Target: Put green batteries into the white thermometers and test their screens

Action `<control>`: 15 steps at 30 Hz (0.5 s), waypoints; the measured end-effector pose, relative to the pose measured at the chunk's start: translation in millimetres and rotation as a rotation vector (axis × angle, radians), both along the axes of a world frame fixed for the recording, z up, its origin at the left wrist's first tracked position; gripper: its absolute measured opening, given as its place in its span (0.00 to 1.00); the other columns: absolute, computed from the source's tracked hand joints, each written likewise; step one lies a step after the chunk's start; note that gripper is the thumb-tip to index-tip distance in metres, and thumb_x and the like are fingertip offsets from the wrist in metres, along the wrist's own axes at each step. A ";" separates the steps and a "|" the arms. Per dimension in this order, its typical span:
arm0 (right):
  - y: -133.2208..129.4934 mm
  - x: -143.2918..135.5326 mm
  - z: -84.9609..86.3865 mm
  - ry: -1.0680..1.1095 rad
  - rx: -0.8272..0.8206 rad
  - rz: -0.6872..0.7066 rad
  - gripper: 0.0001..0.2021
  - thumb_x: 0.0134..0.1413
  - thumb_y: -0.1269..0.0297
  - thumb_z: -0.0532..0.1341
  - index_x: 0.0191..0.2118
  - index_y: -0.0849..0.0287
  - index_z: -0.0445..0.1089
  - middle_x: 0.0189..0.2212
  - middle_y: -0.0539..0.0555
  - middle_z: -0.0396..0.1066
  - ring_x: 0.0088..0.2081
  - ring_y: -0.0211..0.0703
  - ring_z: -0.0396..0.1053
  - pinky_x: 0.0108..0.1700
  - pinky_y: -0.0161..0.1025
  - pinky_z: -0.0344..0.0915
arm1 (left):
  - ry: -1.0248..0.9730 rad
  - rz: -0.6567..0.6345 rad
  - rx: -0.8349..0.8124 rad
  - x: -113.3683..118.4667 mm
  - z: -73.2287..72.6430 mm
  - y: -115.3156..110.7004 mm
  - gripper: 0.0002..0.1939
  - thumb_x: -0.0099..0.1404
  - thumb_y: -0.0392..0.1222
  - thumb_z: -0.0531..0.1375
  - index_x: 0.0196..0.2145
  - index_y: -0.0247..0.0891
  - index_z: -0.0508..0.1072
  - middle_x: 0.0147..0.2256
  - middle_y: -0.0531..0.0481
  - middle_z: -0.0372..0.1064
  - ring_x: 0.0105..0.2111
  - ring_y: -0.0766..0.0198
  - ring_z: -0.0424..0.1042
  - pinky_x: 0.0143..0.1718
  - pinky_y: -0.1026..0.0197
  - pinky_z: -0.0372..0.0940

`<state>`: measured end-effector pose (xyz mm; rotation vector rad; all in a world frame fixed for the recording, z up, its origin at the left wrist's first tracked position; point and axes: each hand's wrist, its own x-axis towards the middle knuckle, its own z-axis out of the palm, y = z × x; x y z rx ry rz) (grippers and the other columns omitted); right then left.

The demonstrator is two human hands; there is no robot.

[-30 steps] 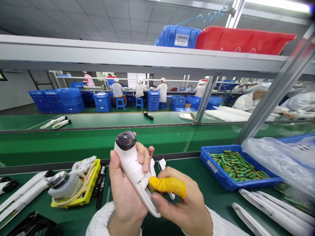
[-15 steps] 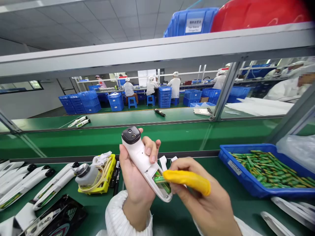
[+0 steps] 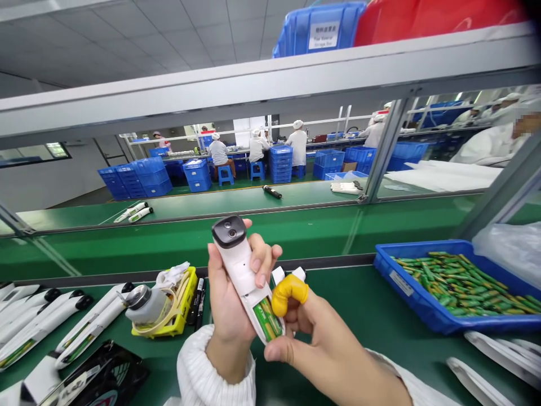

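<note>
A white handheld thermometer point(image 3: 242, 265) with a black two-lens head lies tilted in my left hand point(image 3: 230, 304), its fingers wrapped round the body. Its battery compartment faces up, uncovered, with green batteries point(image 3: 267, 319) lying inside. My right hand point(image 3: 315, 332) closes about the lower end of the thermometer. The thumb touches the bottom tip, and the bent index finger, in a yellow finger cot point(image 3: 289, 293), presses at the compartment's right edge. Its other fingers are partly hidden behind. Small white parts point(image 3: 296, 274) stick up beyond the right hand.
A blue tray point(image 3: 426, 316) of green batteries stands at right, with white covers point(image 3: 475, 380) before it. At left are more white thermometers point(image 3: 91, 316), a yellow basket point(image 3: 186, 307) with a bottle, black markers point(image 3: 197, 301) and a black box point(image 3: 101, 375). A metal-framed shelf point(image 3: 253, 93) crosses above.
The battery that my right hand held at the compartment now lies inside it. My right index finger has bent, and the thumb has moved to the thermometer's lower tip.
</note>
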<state>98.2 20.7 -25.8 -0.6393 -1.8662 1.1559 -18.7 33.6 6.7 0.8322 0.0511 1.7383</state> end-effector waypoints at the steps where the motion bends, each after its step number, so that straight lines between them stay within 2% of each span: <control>1: -0.1 -2.3 -3.0 0.038 -0.096 0.016 0.11 0.53 0.59 0.64 0.37 0.56 0.63 0.30 0.49 0.66 0.29 0.36 0.65 0.30 0.31 0.65 | 0.009 -0.005 -0.005 2.3 -2.0 0.7 0.27 0.73 0.53 0.38 0.43 0.37 0.72 0.21 0.57 0.55 0.19 0.76 0.55 0.43 0.64 0.66; 2: -0.5 -4.3 -5.5 0.063 -0.155 0.009 0.10 0.53 0.60 0.64 0.38 0.56 0.63 0.30 0.49 0.66 0.30 0.37 0.65 0.30 0.32 0.65 | 0.031 0.008 -0.008 4.2 -4.4 2.0 0.25 0.72 0.53 0.40 0.42 0.38 0.72 0.22 0.57 0.56 0.20 0.75 0.58 0.43 0.64 0.66; 4: -1.7 -6.2 -6.9 0.044 -0.165 -0.060 0.08 0.52 0.62 0.63 0.36 0.56 0.63 0.30 0.49 0.66 0.30 0.37 0.64 0.31 0.33 0.64 | 0.093 0.092 -0.006 5.7 -9.6 6.0 0.20 0.70 0.56 0.47 0.41 0.41 0.71 0.27 0.55 0.61 0.25 0.73 0.63 0.41 0.65 0.67; 6: -1.8 -3.6 -2.6 -0.106 -0.062 -0.147 0.07 0.53 0.62 0.61 0.34 0.56 0.63 0.29 0.49 0.66 0.29 0.38 0.63 0.30 0.34 0.63 | 0.203 0.205 -0.034 3.0 -14.2 11.6 0.16 0.66 0.57 0.54 0.40 0.43 0.70 0.32 0.54 0.65 0.30 0.70 0.66 0.34 0.68 0.67; 9: 7.0 15.4 10.2 -0.392 0.158 -0.259 0.06 0.57 0.59 0.58 0.37 0.55 0.66 0.33 0.52 0.69 0.32 0.42 0.66 0.35 0.39 0.64 | 0.462 0.321 -0.123 -8.3 -18.0 20.5 0.15 0.64 0.54 0.58 0.43 0.43 0.68 0.34 0.52 0.68 0.27 0.70 0.67 0.25 0.70 0.64; 12: 35.4 64.6 15.1 -0.546 0.239 -0.472 0.12 0.61 0.56 0.52 0.45 0.55 0.67 0.40 0.55 0.72 0.38 0.47 0.70 0.42 0.43 0.66 | 0.791 0.429 -0.178 -24.1 -20.2 29.2 0.24 0.65 0.54 0.56 0.55 0.45 0.59 0.36 0.49 0.72 0.28 0.66 0.71 0.27 0.66 0.67; 14: 63.4 116.8 7.7 -0.683 0.232 -0.639 0.14 0.61 0.59 0.51 0.47 0.56 0.68 0.42 0.57 0.73 0.43 0.50 0.71 0.46 0.45 0.66 | 1.008 0.483 -0.221 -34.6 -22.7 35.5 0.26 0.66 0.56 0.53 0.58 0.45 0.55 0.38 0.48 0.72 0.30 0.62 0.73 0.30 0.62 0.68; 15: 77.6 146.6 0.9 -0.779 0.195 -0.723 0.13 0.59 0.63 0.52 0.45 0.57 0.69 0.42 0.58 0.74 0.44 0.51 0.72 0.47 0.45 0.66 | 1.099 0.497 -0.248 -39.6 -24.5 38.7 0.26 0.66 0.57 0.53 0.57 0.45 0.56 0.38 0.47 0.72 0.31 0.60 0.74 0.30 0.61 0.68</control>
